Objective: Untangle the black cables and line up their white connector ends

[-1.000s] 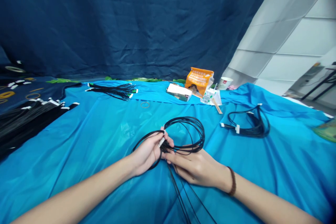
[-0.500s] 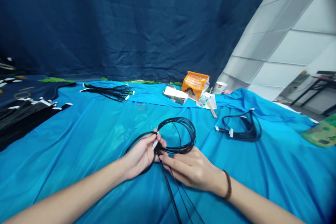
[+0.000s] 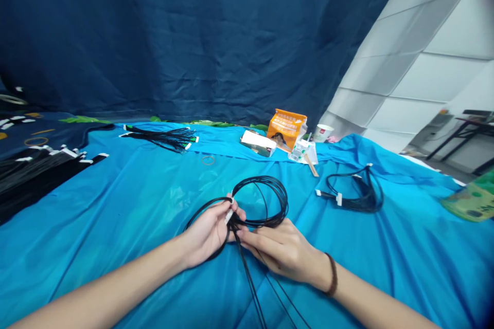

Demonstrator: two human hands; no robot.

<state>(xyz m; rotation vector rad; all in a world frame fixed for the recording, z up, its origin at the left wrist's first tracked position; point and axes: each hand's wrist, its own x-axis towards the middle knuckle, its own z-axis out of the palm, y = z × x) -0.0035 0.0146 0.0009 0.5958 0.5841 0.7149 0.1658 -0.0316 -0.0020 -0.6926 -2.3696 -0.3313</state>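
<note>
A bundle of thin black cables (image 3: 284,200), looped into coils, is held above the blue cloth in the middle of the view. My left hand (image 3: 210,231) is closed around the place where the loops meet, by a white connector (image 3: 229,216). Against the lower side of the right-hand loop, my right hand (image 3: 283,249) pinches the cables near that same junction; its fingertips partly hide what they grip. Several loose cable strands (image 3: 250,277) hang from the junction down toward the bottom edge. A brown band circles my right wrist.
On the blue cloth (image 3: 127,205) lie a coiled cable bundle (image 3: 360,203) at right and a straight one (image 3: 162,138) at back left. More black cables (image 3: 42,175) lie far left. An orange bag (image 3: 286,128), a box (image 3: 258,142) and a paper cup (image 3: 322,132) stand behind.
Both hands keep their grip on the cables in nearly the same place. The hanging strands have spread slightly to the right, and the whole view has shifted a little.
</note>
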